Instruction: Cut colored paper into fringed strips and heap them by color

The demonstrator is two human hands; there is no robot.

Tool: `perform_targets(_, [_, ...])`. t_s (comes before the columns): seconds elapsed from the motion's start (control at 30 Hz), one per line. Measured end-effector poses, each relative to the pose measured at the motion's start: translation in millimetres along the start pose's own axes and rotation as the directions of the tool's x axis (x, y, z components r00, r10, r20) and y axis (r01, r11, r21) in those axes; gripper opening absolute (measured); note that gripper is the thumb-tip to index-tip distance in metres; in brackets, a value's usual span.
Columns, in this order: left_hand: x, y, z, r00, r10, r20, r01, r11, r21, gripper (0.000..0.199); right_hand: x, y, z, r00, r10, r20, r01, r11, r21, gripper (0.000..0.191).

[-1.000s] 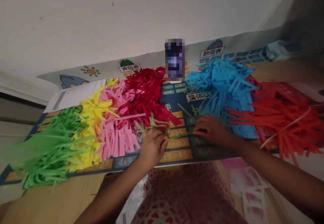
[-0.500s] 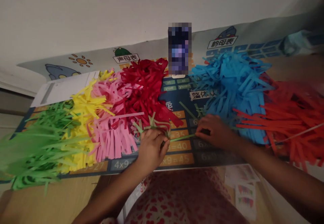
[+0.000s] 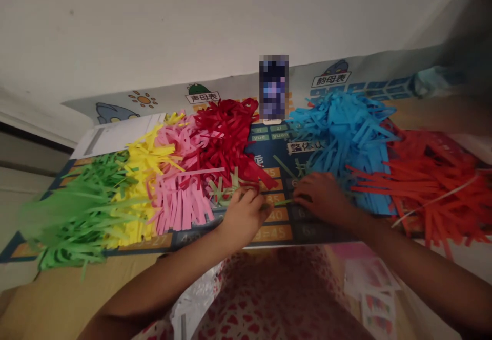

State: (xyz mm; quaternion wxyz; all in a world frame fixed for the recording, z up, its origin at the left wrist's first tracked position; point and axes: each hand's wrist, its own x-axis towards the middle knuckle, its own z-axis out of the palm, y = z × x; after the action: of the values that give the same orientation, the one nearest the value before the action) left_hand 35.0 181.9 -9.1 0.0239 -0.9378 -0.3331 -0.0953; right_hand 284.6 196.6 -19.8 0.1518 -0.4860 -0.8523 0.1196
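My left hand (image 3: 244,217) and my right hand (image 3: 323,196) rest close together on a dark printed multiplication mat (image 3: 307,232). A thin green paper strip (image 3: 282,203) runs between them, and both hands pinch it. Beyond my left fingers lies a small tangle of green strips (image 3: 223,192). Fringes of cut paper cover much of the mat: green (image 3: 80,217), yellow (image 3: 142,196), pink (image 3: 180,202), dark red (image 3: 226,140), blue (image 3: 342,145) and orange-red (image 3: 430,186). The pink and dark red fringes lie nearest my left hand, the blue nearest my right.
A pixelated upright object (image 3: 274,89) stands at the mat's far edge against a printed pinyin chart (image 3: 330,76) on the wall. A white paper sheet (image 3: 115,140) lies far left. Printed sheets (image 3: 371,289) and patterned fabric (image 3: 277,294) lie below the mat's near edge.
My left hand has slid right, closer to my right hand, leaving less green strip showing between them. The view has shifted slightly.
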Motion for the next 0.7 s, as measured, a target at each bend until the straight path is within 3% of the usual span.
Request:
perform_targets(0.1, [4.3,2.1,0.0,1.0,-0.008,0.009,0.008,1.0,-0.003,0.014,-0.3,-20.0,5.3,0.97,-0.236,-0.057,0.226,0.964,-0.138,0.011])
perform_targets(0.27, [13.3,10.1,5.2,0.998,-0.047,-0.033,0.046,0.999,-0.021,0.013,7.3,-36.6,16.9,0.899,-0.435,0.059,0.431,0.848,-0.308,0.023])
perform_targets(0.37, [17.0,14.2,11.0,0.991,-0.092,-0.101,0.09,0.996,-0.023,0.016,8.7,-35.9,21.5,0.896,-0.444,0.024,0.421,0.83,-0.364,0.027])
perform_targets(0.5, [15.9,14.1,10.4,0.962,-0.163,-0.219,0.159,0.987,-0.036,0.012,7.3,-39.3,20.7,0.905,-0.401,-0.144,0.324,0.866,-0.38,0.022])
perform_targets(0.6, [16.9,15.2,-0.1,0.893,-0.249,-0.375,0.227,0.968,-0.103,0.012,7.0,-54.3,12.2,0.901,-0.289,-0.323,0.176,0.925,-0.338,0.021])
perform_targets(0.7, [23.9,24.3,-15.1,0.728,-0.415,-0.546,0.299,0.909,-0.291,0.014,7.4,-78.9,3.0,0.811,-0.128,-0.571,0.043,0.986,-0.161,0.02])
